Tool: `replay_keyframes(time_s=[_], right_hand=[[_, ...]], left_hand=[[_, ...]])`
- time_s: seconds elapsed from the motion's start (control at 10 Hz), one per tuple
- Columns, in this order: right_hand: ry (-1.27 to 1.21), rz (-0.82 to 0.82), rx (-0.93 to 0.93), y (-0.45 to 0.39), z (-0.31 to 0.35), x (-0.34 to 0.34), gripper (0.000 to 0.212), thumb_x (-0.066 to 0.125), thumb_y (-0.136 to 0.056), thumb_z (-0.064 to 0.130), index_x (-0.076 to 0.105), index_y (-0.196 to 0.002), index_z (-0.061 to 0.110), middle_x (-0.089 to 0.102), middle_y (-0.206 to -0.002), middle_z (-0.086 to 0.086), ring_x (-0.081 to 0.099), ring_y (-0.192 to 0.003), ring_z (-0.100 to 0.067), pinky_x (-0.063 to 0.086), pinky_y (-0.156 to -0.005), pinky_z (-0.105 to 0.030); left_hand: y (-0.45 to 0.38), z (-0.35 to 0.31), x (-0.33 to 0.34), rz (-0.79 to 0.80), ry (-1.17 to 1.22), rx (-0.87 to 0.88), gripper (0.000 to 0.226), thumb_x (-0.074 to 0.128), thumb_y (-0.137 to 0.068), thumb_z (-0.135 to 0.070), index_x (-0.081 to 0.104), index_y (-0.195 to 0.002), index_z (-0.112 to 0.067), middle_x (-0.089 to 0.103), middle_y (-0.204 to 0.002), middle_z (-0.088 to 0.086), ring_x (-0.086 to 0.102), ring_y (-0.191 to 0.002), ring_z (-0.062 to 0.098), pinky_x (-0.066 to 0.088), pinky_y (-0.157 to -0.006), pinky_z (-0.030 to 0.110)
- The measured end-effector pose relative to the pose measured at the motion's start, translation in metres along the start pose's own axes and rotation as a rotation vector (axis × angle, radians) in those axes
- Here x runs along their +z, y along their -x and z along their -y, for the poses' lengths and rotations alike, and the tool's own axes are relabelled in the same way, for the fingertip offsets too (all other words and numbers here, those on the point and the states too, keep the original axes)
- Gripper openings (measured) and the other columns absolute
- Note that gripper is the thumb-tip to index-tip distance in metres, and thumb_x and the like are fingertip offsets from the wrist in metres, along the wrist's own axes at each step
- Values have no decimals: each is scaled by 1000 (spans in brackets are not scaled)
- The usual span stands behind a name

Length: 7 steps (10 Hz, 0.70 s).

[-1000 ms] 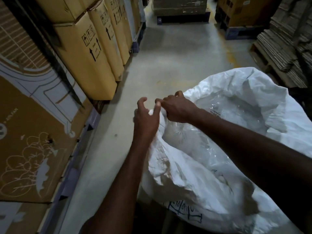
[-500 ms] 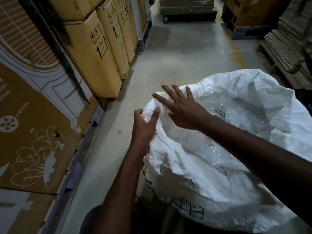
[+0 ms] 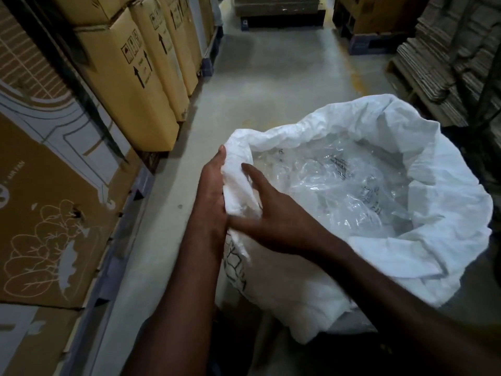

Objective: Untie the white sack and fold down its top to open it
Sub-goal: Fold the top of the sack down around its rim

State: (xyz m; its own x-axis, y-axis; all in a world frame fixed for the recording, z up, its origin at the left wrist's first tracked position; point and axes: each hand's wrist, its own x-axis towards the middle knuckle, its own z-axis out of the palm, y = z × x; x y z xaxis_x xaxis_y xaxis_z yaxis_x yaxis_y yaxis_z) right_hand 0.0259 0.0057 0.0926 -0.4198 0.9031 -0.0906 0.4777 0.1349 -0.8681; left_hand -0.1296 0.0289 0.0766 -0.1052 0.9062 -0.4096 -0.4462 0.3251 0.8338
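The white sack [image 3: 444,202] stands open on the floor at the right, its rim rolled outward all round. Crumpled clear plastic [image 3: 344,185] fills its inside. My left hand [image 3: 211,194] presses the outer side of the sack's left rim, fingers pointing up. My right hand [image 3: 268,213] lies on the inner side of that same rim fold, fingers spread, so the white fabric sits pinched between both hands. Black print [image 3: 238,267] shows on the sack's side below my hands.
Tall yellow cartons [image 3: 130,85] line the left of the aisle, with a large brown printed carton [image 3: 40,213] nearer. Stacked flat cardboard [image 3: 447,63] stands at the right. Palleted boxes [image 3: 279,9] close the far end. Bare concrete floor [image 3: 284,77] runs between.
The sack's mouth has widened and its left rim is folded lower. Both hands moved down along that rim, the right hand going from spread above it to pressing its inner side.
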Motion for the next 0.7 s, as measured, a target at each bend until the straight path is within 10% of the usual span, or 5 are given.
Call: replay_keyframes(time_s=[0.1,0.2,0.3,0.4,0.7], right_hand=[[452,-123,-144,-9,-10,3,108,76,-88,31,6,-171,30,63,-142,-12,67,-114,-31,47,-78,-36],[730,-321,-197,-15,-34,-4,74,62,-96,14,36,-164,22,72,-122,-9,69,-90,-35,43,-63,-35],[901,-308,-216,-13,-43,-5,60,59,-98,16,45,-155,26,68,-114,0,65,-77,-28,46,-54,-34],[875,-374,-258,-12,-44,11,55,58,-93,8,55,-148,17,64,-103,-4,59,-65,-26,34,-47,-32],[623,-165,-354,10,-29,12,112,77,-81,23,11,-171,11,39,-169,-9,61,-119,-30,54,-91,-35]], left_hand=[[-14,-17,19,-72,163,-62,37,62,-109,-37,68,-129,-7,85,-96,8,77,-104,29,64,-87,41],[-13,-21,19,-148,-140,105,61,67,-109,-32,39,-161,-14,68,-141,22,70,-126,38,61,-103,51],[0,-3,1,-323,-924,285,98,67,-97,-68,8,-170,-38,59,-153,24,63,-135,40,55,-110,52],[15,4,5,-271,-950,184,115,58,-85,-91,-9,-168,-48,54,-160,18,65,-131,41,63,-97,56],[-1,17,2,-250,194,45,50,50,-100,4,58,-149,-4,74,-132,24,80,-101,32,66,-70,37]])
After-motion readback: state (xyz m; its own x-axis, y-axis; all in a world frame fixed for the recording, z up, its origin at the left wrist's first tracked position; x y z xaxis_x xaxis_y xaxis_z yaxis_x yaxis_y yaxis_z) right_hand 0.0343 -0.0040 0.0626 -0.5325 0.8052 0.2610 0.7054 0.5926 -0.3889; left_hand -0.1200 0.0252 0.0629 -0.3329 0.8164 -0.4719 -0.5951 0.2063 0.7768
